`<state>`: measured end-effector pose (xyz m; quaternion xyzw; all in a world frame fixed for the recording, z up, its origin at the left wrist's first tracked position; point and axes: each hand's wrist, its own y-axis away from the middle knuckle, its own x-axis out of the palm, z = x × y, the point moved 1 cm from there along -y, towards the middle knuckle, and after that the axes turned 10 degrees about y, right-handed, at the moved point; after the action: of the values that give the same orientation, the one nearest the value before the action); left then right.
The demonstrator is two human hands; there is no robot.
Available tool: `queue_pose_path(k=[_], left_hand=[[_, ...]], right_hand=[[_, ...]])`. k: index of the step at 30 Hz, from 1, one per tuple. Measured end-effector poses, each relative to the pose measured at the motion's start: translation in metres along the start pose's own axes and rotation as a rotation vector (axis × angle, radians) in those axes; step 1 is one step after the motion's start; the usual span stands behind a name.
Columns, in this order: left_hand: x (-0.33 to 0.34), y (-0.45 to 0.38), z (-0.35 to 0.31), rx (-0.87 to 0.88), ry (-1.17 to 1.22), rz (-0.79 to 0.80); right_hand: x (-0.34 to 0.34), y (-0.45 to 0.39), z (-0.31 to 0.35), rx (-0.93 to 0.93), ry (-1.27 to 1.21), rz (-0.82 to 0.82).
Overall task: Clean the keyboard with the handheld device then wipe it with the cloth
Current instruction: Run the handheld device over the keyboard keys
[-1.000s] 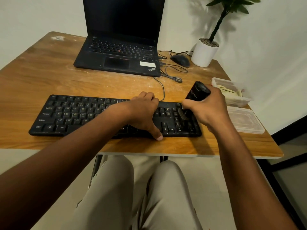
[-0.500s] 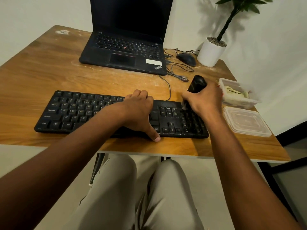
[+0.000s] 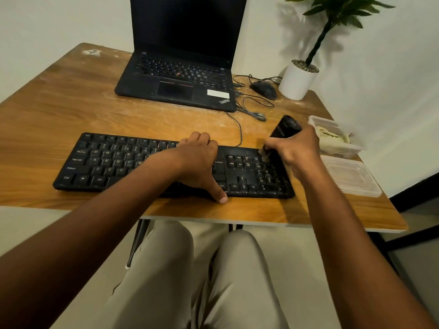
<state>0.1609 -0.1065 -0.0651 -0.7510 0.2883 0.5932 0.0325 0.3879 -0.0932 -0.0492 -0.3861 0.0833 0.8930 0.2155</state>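
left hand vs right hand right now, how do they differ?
The left hand lies on the middle of the keyboard, thumb over its front edge, steadying it; the right hand works at the keyboard's right end. The left hand holds no tool; the right hand grips the black handheld device, its brush tip down on the keys. Both are bare.

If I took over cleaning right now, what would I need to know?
Left hand lies over the middle of the keyboard, thumb at its front edge, steadying it.
Right hand grips the handheld device, its brush end on the number-pad keys.
Cloth sits in the open container at the right.
Brushing is under way; wiping with the cloth is left.
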Motion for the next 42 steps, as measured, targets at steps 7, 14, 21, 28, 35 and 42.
queue_pose_path(k=[7, 14, 21, 28, 35, 42], left_hand=[[-0.001, 0.001, -0.002, -0.018, -0.010, 0.003], [-0.001, 0.001, -0.003, -0.026, -0.018, 0.006], [-0.001, 0.001, -0.002, -0.038, -0.020, 0.014], [-0.003, 0.001, -0.004, -0.053, -0.013, 0.014], [-0.002, 0.000, -0.004, -0.043, -0.019, 0.019], [-0.004, 0.004, -0.006, -0.063, -0.009, 0.023]], right_hand=[[-0.009, -0.008, 0.006, 0.017, -0.094, -0.100], [-0.003, -0.010, -0.015, 0.031, -0.071, -0.066], [-0.021, 0.001, -0.018, -0.062, -0.056, -0.155], [0.000, 0.033, -0.003, -0.203, 0.036, -0.013], [-0.042, 0.083, -0.026, -0.130, 0.065, 0.144], [-0.016, 0.048, 0.004, -0.192, -0.046, -0.078]])
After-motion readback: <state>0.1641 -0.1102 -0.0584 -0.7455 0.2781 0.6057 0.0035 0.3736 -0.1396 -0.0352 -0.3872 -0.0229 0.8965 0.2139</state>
